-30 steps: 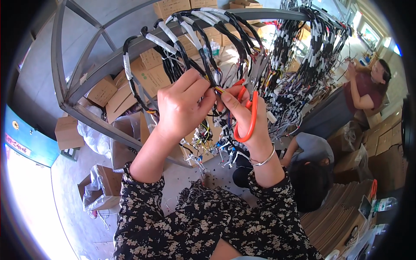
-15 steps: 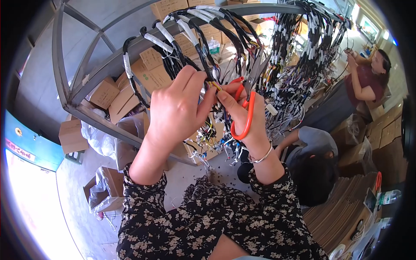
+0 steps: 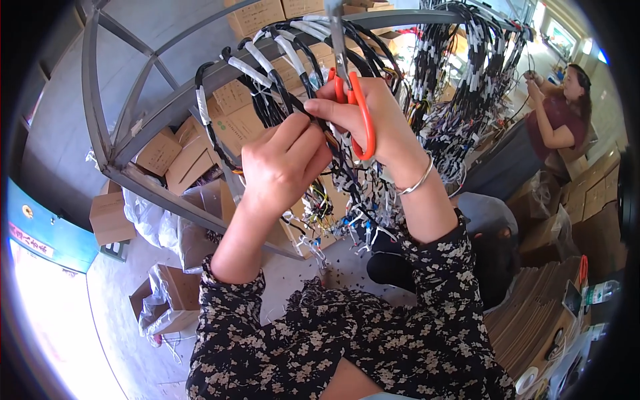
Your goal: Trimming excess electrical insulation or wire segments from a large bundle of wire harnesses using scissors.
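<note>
My left hand is closed around a black wire harness hanging from the metal rail; its fingertips are partly hidden behind the knuckles. Beside and slightly above it, my right hand holds scissors with orange handles looped over the hand. Their blades point up past the rail. The right thumb is stretched toward the same harness, just above the left fingers; whether it pinches the harness I cannot tell. More harnesses with white-wrapped sections hang over the rail around both hands, loose connector ends below.
The grey metal rack runs across in front. Dense wire bundles hang at its right. One person stands far right; another crouches near my right arm. Cardboard boxes lie behind the rack, with flattened cardboard stacked lower right.
My right hand has moved up and left along the harness, and the scissors' blades have swung to point straight up. My left hand has dropped slightly and stays closed.
</note>
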{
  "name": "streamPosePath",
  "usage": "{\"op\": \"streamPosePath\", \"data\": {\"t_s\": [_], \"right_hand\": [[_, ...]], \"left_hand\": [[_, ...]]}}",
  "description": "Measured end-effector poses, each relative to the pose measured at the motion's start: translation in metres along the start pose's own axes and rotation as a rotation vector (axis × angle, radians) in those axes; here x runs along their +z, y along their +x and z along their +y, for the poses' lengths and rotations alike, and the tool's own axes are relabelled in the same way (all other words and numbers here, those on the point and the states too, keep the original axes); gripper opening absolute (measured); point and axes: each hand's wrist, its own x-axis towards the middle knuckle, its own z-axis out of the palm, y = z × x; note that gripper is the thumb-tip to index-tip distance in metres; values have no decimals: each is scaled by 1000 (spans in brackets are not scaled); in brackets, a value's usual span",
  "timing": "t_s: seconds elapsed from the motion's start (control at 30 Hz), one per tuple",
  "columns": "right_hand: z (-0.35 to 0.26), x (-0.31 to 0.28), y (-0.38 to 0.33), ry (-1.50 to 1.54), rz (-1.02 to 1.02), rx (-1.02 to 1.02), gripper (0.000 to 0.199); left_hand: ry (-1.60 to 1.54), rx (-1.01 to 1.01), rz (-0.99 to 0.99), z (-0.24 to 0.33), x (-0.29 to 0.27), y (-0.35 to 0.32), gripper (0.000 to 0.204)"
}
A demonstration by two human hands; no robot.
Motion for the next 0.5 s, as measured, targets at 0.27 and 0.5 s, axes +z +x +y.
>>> {"op": "streamPosePath", "data": {"t_s": [0.27,0.5], "right_hand": [[-5,8,-3,-86,-11,-65,28],[2,0,-5,-53,60,-81,24]], "left_hand": [[-279,-343,319,6,22,-17,8],[-246,-390,80,25,6,-7,23]]}}
